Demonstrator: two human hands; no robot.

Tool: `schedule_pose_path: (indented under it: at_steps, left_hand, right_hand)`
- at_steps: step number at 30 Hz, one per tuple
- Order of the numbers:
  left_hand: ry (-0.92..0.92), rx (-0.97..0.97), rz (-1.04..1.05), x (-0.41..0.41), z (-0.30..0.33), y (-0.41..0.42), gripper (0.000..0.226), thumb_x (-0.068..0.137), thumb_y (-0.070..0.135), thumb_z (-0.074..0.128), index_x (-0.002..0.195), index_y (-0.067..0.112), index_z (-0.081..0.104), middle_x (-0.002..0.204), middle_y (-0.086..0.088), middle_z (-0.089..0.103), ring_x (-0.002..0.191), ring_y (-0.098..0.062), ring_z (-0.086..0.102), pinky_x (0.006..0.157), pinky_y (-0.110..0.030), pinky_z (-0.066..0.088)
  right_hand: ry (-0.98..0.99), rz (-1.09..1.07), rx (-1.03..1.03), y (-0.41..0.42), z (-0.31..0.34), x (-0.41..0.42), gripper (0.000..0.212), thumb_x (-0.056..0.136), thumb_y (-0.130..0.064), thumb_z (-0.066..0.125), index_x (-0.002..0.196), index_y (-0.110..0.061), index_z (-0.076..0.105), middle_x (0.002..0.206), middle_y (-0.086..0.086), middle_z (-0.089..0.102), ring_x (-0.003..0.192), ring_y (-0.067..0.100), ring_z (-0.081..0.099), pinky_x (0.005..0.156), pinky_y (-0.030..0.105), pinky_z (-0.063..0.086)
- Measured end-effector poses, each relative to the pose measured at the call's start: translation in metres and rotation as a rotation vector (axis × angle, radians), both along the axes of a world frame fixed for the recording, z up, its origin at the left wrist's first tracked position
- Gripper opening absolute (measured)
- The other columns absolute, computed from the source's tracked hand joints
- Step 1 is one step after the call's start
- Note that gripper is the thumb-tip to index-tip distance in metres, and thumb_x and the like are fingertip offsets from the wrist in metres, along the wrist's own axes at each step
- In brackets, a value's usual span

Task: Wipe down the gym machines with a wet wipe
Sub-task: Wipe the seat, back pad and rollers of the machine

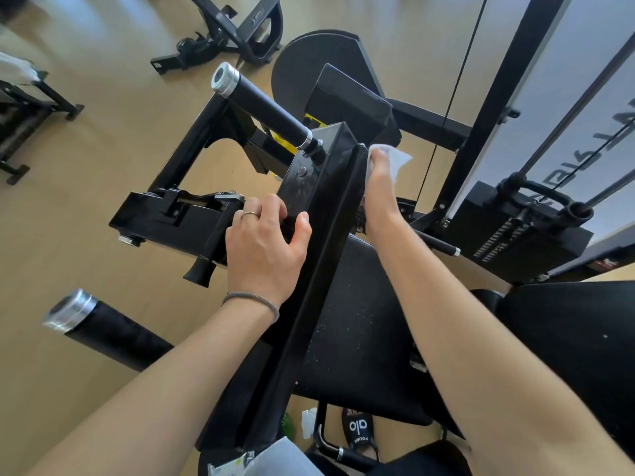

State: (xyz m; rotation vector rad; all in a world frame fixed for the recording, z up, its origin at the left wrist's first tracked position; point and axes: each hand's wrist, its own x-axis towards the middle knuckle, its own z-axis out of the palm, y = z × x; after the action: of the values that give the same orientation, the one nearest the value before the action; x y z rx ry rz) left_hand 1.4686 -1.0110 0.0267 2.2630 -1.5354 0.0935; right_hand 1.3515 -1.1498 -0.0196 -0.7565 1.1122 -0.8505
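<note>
A black steel arm [319, 214] of a gym machine runs diagonally up the middle of the view. My right hand [378, 190] presses a white wet wipe [395, 159] against the right side of this arm near its upper end; its fingers are hidden behind the wipe and the bar. My left hand [266, 242] grips the arm's left edge lower down, thumb on top and fingers curled round the side. A black padded roller [264, 108] with a silver cap sticks out from the arm's top.
The black seat pad [360, 324] lies under the arm. The weight stack [515, 231] and guide rods stand at the right. A second roller [106, 331] juts out at lower left. Other machines [233, 32] stand on the wooden floor. A sandalled foot [359, 431] shows below.
</note>
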Motion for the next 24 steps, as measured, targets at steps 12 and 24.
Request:
schedule_pose_path:
  at_steps: [12,24]
  left_hand:
    - [0.044,-0.008,0.009,0.001,0.000,0.000,0.028,0.096,0.047,0.052,0.094,0.019,0.049,0.090,0.001,0.050,0.079,-0.018,0.046,0.076,-0.029,0.034]
    - [0.074,0.003,0.010,0.001,-0.001,0.000,0.029,0.095,0.047,0.052,0.092,0.018,0.049,0.089,0.001,0.049,0.079,-0.018,0.045,0.077,-0.031,0.037]
  right_hand:
    - [0.209,0.411,-0.036,-0.079,0.015,0.001,0.095,0.085,-0.088,0.019,0.118,-0.017,0.073,0.115,0.006,0.076,0.116,0.026,0.067,0.119,0.055,0.024]
    - [-0.207,0.015,0.153,0.067,-0.009,0.007,0.070,0.092,-0.080,0.032,0.123,-0.029,0.069,0.121,-0.001,0.074,0.112,0.015,0.069,0.102,0.041,0.051]
